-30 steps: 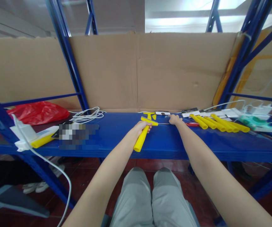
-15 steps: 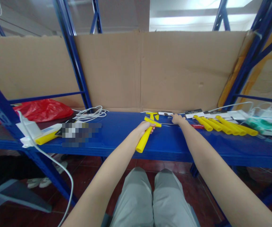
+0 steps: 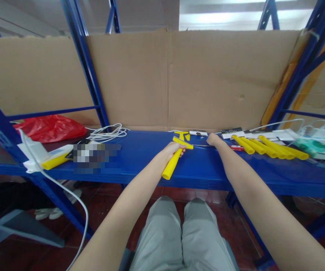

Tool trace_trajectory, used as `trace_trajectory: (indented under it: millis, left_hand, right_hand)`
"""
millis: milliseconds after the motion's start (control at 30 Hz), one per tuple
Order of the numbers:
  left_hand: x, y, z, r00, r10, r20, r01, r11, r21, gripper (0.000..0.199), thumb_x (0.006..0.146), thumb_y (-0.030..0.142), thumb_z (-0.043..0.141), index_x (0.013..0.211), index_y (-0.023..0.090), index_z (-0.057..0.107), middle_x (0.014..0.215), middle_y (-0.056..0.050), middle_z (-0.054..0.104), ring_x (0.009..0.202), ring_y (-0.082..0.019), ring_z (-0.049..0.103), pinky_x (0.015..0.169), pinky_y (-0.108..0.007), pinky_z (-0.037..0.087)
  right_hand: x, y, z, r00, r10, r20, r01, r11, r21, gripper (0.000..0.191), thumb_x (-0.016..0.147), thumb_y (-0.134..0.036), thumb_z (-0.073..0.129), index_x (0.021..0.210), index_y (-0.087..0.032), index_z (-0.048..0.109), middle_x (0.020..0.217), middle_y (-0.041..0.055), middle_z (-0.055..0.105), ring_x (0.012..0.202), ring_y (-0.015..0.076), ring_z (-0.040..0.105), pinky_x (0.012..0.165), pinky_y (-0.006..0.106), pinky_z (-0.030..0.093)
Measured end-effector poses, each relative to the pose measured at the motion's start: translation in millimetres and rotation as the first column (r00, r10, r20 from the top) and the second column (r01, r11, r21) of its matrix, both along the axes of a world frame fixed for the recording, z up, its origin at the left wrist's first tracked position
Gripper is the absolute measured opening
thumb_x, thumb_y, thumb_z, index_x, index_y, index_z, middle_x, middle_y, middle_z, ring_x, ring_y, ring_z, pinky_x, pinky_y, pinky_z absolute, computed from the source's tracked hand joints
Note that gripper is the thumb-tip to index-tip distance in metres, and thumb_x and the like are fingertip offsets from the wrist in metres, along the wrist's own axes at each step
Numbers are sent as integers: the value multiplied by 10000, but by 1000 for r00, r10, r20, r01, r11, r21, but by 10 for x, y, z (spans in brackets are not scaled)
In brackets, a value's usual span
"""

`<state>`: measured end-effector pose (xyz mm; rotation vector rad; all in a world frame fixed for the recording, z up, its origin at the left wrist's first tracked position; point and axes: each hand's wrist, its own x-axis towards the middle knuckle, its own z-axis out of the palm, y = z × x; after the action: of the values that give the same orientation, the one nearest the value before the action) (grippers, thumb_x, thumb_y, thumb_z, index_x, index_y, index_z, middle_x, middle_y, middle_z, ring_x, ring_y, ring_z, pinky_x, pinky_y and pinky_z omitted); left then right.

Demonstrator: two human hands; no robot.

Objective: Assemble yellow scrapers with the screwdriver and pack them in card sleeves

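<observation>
My left hand (image 3: 174, 149) is closed around the yellow tube handle (image 3: 170, 167) of a T-shaped tool, just above the blue shelf top (image 3: 148, 150). The tool's yellow crosspiece (image 3: 183, 143) points away from me. My right hand (image 3: 212, 139) is low over the shelf with curled fingers, mostly hidden from view. A thin metal rod (image 3: 200, 145) runs from near the crosspiece toward the right wrist. Beyond that wrist lies a red handle-like piece (image 3: 236, 148); whether it joins the rod is hidden. Another yellow T-shaped part (image 3: 181, 134) lies behind the crosspiece, beside a small white-and-black piece (image 3: 198, 133).
Several yellow tubes (image 3: 266, 146) lie in a row at right, near white cables and a green-and-white bag (image 3: 315, 148). At left are a coiled white cable (image 3: 113, 131), a red plastic bag (image 3: 52, 128) and a white adapter (image 3: 32, 148). Cardboard (image 3: 165, 79) and blue posts (image 3: 87, 71) stand behind.
My right hand has drawn in its fingers and shifted slightly, and more of the metal rod shows. My left hand keeps its grip on the yellow tool. The view has tilted slightly.
</observation>
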<state>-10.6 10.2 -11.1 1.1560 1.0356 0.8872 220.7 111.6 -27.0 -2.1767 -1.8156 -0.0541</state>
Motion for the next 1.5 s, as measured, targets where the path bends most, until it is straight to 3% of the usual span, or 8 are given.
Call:
trace_trajectory:
  millis: [233,400,567,667,767,1033,1233,1500]
  left_hand:
    - [-5,5,-4,1000,0,-1,0,1000,2,181,789,14,519,642,111,560,480,5,501,375,-61,425,372,-165,357]
    - [-18,30,-11,1000,-8,-2,8,1000,-28,152,805,28,517,683,102,571,467,13,487,365,-56,414,352,-147,335]
    - [-40,6,9,999,-11,35,13,999,-49,165,795,22,528,661,110,569,470,6,493,370,-54,422,367,-142,352]
    - [-52,-29,28,1000,-2,13,3,999,-38,176,804,40,512,655,119,565,470,4,501,371,-60,426,372,-150,358]
    - [-52,-56,42,1000,-3,13,4,999,-32,198,801,28,499,640,131,552,474,9,501,371,-57,422,375,-146,355]
    - [-38,-88,68,1000,-1,8,1,1000,-22,209,809,19,457,649,125,538,475,6,496,364,-62,416,361,-156,337]
    - [-38,-102,78,1000,1,7,-1,1000,-31,201,808,33,464,645,126,538,477,3,493,369,-64,418,375,-162,340]
    - [-41,-118,91,1000,-2,-14,1,1000,-28,190,812,48,464,650,130,521,466,13,485,350,-64,412,369,-165,340]
  right_hand:
    - [-8,-30,21,999,15,-48,-16,1000,-16,338,778,-237,626,1049,-37,651,959,225,674,944,265,638,815,309,457]
    - [-133,-207,119,966,123,-226,-95,987,131,192,802,-138,534,916,-77,676,932,157,695,888,209,637,778,273,465]
    - [-381,-500,185,666,423,-614,-301,906,297,87,736,-196,587,722,-135,648,775,65,682,649,124,567,631,245,458]
    - [-508,-659,194,467,517,-717,-420,844,334,89,668,-238,637,687,-151,632,713,25,648,594,95,509,597,234,430]
    - [-590,-751,192,373,528,-762,-509,804,308,76,631,-230,646,636,-162,612,656,-5,611,566,83,474,574,225,402]
    - [-657,-709,128,328,544,-773,-575,764,293,119,572,-223,702,636,-162,623,621,-35,593,596,87,500,560,210,368]
    - [-661,-674,104,343,566,-750,-584,754,302,164,554,-270,719,636,-158,632,601,-29,597,579,89,494,550,215,366]
    - [-671,-693,115,387,590,-709,-572,757,317,147,555,-273,730,608,-165,643,616,-21,609,616,107,517,683,265,423]
